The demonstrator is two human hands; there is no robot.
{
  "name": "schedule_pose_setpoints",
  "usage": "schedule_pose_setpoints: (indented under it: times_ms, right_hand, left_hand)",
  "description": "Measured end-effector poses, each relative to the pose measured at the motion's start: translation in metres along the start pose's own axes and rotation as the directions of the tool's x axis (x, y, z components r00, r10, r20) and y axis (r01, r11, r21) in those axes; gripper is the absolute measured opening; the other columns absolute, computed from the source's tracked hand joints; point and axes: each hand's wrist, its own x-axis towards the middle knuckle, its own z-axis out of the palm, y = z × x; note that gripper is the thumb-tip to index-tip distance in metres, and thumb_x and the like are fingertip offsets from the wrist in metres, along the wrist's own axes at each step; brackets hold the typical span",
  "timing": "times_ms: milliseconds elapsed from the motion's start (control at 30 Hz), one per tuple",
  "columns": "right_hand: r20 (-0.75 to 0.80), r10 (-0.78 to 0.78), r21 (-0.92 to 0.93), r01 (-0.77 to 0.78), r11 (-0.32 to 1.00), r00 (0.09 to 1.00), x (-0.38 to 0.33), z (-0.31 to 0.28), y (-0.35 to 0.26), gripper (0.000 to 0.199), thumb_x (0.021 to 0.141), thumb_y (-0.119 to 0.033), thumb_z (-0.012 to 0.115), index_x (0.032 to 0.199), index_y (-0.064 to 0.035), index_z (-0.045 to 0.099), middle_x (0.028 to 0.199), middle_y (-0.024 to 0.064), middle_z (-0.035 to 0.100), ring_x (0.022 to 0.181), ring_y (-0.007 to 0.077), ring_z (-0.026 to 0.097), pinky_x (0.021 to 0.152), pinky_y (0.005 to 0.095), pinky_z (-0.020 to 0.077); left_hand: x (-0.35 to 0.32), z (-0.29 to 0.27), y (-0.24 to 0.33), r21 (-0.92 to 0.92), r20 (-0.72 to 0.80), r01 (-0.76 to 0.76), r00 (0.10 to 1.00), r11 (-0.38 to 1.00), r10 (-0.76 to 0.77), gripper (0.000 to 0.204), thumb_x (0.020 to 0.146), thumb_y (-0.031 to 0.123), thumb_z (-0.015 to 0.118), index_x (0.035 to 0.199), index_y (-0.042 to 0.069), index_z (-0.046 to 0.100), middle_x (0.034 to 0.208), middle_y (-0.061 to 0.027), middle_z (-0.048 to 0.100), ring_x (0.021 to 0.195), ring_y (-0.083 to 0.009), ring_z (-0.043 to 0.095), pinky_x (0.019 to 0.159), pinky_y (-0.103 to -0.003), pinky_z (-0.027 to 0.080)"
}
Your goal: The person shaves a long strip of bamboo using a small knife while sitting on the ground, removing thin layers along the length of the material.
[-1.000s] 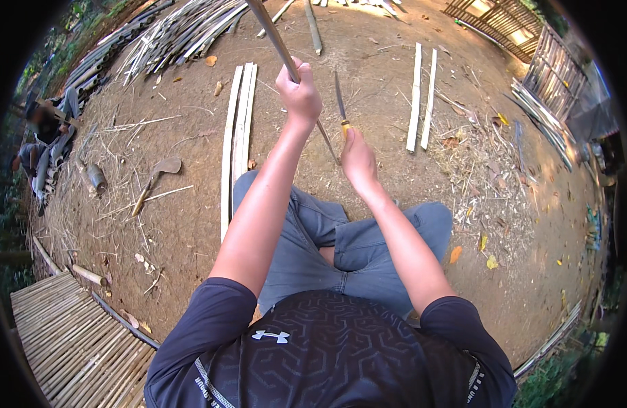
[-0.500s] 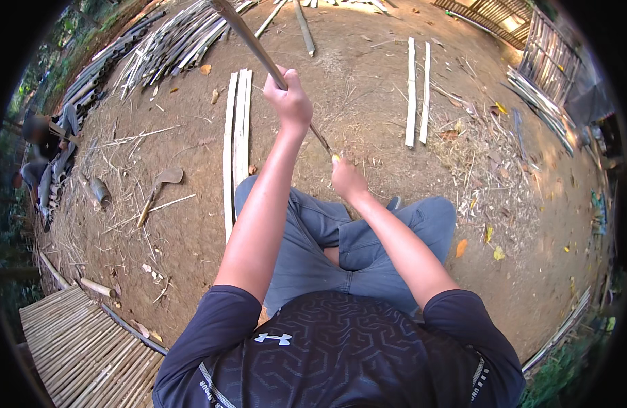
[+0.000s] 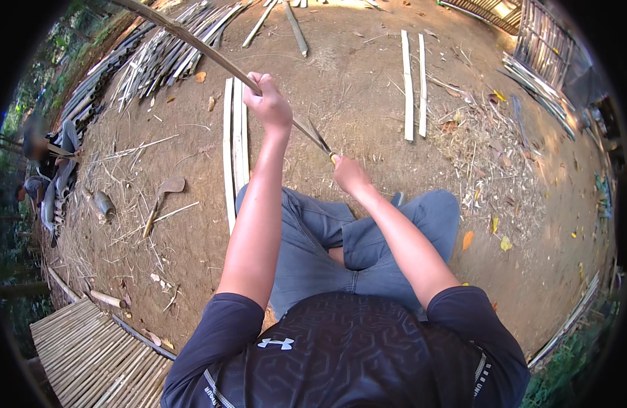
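Observation:
My left hand (image 3: 269, 107) is closed round a long brown bamboo strip (image 3: 198, 45), which slants from the upper left down toward my right hand. My right hand (image 3: 351, 175) grips a knife by its handle, of which a little yellow shows. The knife's dark, narrow blade (image 3: 317, 134) points up and to the left, close beside the strip's lower end. Whether blade and strip touch, I cannot tell. Both hands are out in front of my crossed legs, above the dirt ground (image 3: 340, 88).
Pale split strips (image 3: 228, 149) lie left of my left forearm, two more (image 3: 408, 88) farther right. A wide-bladed tool (image 3: 170, 185) and a dark bottle-shaped object (image 3: 104, 203) rest at left. Bamboo piles (image 3: 167, 58), a slatted platform (image 3: 95, 347) and another person (image 3: 44, 146) stand around.
My left hand has moved a little left and down, tilting the bamboo strip farther toward the left. The knife blade now shows apart from the strip; my right hand has barely moved.

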Motion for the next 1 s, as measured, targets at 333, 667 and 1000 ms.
schedule_pose_setpoints:
  times_ms: [333,667,1000]
  right_hand:
    - [0.036,-0.068,-0.172,0.074,0.982,0.997,0.025,0.033,0.031,0.044,0.104,-0.031,0.035,0.113,0.0003,0.064,0.107,0.0269,0.068,0.100,0.0415,0.066,0.082,0.0512,0.0522]
    - [-0.113,0.030,0.147,-0.013,0.989,0.993,0.018,-0.005,0.036,0.056,0.105,-0.038,0.031,0.097,0.0031,0.067,0.096,0.0294,0.068,0.094,0.0462,0.065,0.088,0.0520,0.0479]
    - [-0.053,-0.016,0.215,0.027,0.976,0.998,0.002,-0.017,0.018,0.045,0.104,-0.040,0.037,0.100,-0.0002,0.058,0.091,0.0244,0.066,0.089,0.0434,0.063,0.081,0.0517,0.0465]
  left_hand:
    - [-0.010,0.014,0.006,0.006,0.042,-0.002,0.999,1.000,0.002,0.027,0.092,0.008,0.047,0.069,0.012,0.032,0.055,0.0055,0.033,0.047,-0.0033,0.027,0.042,-0.024,0.019]
    - [-0.021,0.013,0.016,-0.049,0.148,0.057,0.988,0.997,-0.049,0.028,0.094,0.008,0.048,0.070,0.012,0.033,0.055,0.0061,0.033,0.048,-0.0020,0.027,0.043,-0.025,0.018]
    - [-0.010,-0.003,0.018,-0.225,0.357,0.252,0.920,0.941,-0.161,0.027,0.087,0.009,0.049,0.071,0.013,0.028,0.054,0.0026,0.028,0.044,-0.0067,0.023,0.042,-0.026,0.019]
